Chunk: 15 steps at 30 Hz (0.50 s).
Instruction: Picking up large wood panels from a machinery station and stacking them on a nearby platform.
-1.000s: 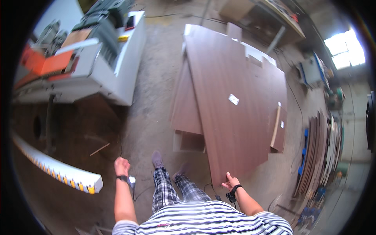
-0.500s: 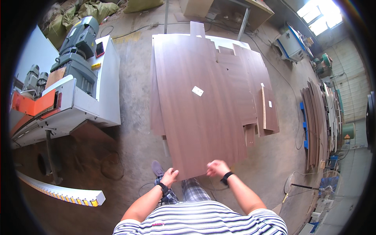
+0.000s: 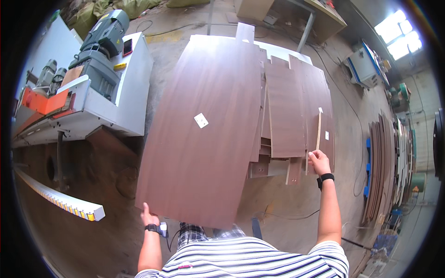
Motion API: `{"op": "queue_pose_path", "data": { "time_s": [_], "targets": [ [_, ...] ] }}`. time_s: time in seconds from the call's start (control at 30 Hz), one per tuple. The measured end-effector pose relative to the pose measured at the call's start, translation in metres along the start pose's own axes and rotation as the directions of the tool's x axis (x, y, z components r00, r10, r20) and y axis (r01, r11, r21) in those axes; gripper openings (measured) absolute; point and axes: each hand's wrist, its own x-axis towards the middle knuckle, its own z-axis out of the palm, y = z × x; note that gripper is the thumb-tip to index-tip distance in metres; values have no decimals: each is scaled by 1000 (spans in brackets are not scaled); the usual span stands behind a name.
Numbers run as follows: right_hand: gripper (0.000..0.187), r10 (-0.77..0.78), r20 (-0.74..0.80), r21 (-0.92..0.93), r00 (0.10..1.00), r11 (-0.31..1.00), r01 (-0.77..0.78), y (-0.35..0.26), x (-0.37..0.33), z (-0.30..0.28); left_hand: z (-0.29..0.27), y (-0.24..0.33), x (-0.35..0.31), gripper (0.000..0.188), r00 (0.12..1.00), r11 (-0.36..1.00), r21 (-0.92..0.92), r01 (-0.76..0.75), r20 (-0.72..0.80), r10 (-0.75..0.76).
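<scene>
A large brown wood-grain board (image 3: 199,157) with a white label lies slantwise over a stack of boards, its near end close to my body. My left hand (image 3: 148,217) is closed on its near left corner, thumb on top. Out to the right, my right hand (image 3: 321,163) is closed with its fingers at the near end of a narrow brown panel (image 3: 327,150) that has a pale edge and a small label. Between them lies a medium brown panel (image 3: 285,111). Smaller brown pieces (image 3: 293,171) stick out below it.
A machine with grey motors (image 3: 95,69) stands at left, with a white roller rail (image 3: 60,194) nearer me. Brown boards (image 3: 380,167) lean upright along the right side. A cable (image 3: 354,162) runs over the floor, and a white-and-blue machine (image 3: 366,67) stands at the far right.
The large board's near end has swung left with my left hand, uncovering panels beneath. My right hand has moved from near the board's edge to the narrow panel at right.
</scene>
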Motion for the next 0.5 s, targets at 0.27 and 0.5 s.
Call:
{"op": "queue_pose_path", "data": {
  "time_s": [0.27, 0.5],
  "targets": [
    [53, -486, 168, -301, 858, 803, 514, -87, 113, 159, 26, -87, -75, 41, 958, 957, 95, 273, 69, -280],
    [68, -448, 317, -407, 836, 732, 547, -137, 175, 231, -10, -57, -57, 44, 984, 966, 183, 180, -20, -180]
  ]
}}
